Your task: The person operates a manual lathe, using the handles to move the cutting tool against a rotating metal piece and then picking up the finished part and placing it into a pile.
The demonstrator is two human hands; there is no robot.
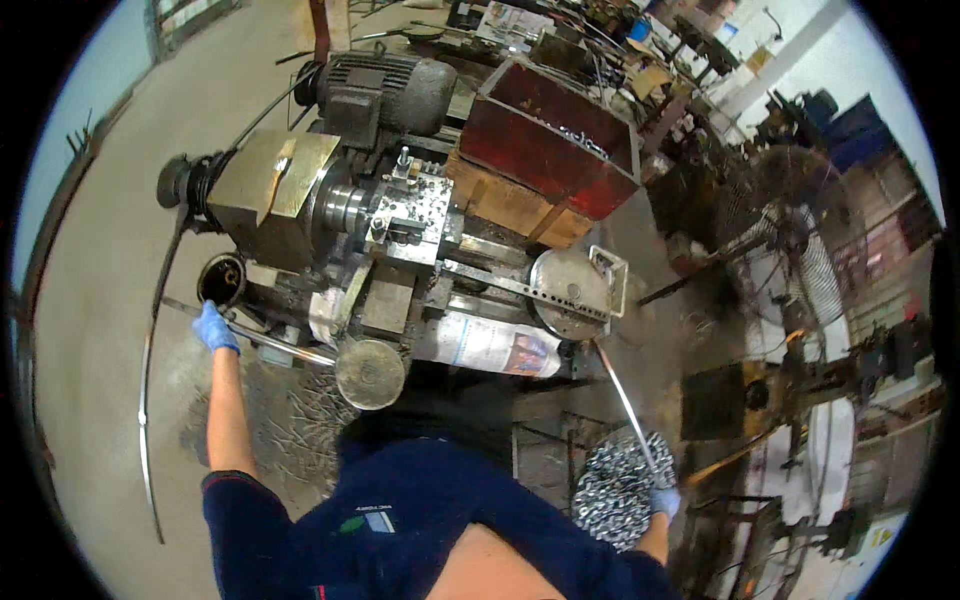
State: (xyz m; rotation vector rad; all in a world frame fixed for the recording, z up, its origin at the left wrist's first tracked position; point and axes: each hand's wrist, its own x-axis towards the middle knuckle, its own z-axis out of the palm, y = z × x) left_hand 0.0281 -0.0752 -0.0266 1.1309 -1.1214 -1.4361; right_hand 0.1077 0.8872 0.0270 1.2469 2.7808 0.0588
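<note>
Gloves [218,340] of blue material are covering both hands, which are working wide apart. The left hand [214,328] is touching a smooth steel bar [290,347], just beside a round, dark-walled cup [207,281] with a brassy ring inside. Bar and hand are sitting at the near left of a small lathe. The right hand [664,500] is meeting the lower end of a slim, straight, bright rod [622,395], which is slanting down from beside a flat round plate [560,270]. From where I am standing, I cannot tell whether either hand is closing fully on its metal. Small, glossy metal pieces [610,490] are lying heaped beside the right hand.

Between the hands, a silvery tool block [432,200] is facing the lathe's polished cylindrical spindle [346,207], and a flat bar [490,278] pierced with holes is reaching toward the round plate. Creased newspaper [478,343] is spreading below. Behind, a finned, grimy motor [410,95] is standing near a scuffed red box [530,150], which is resting on rough wood [505,198].
</note>
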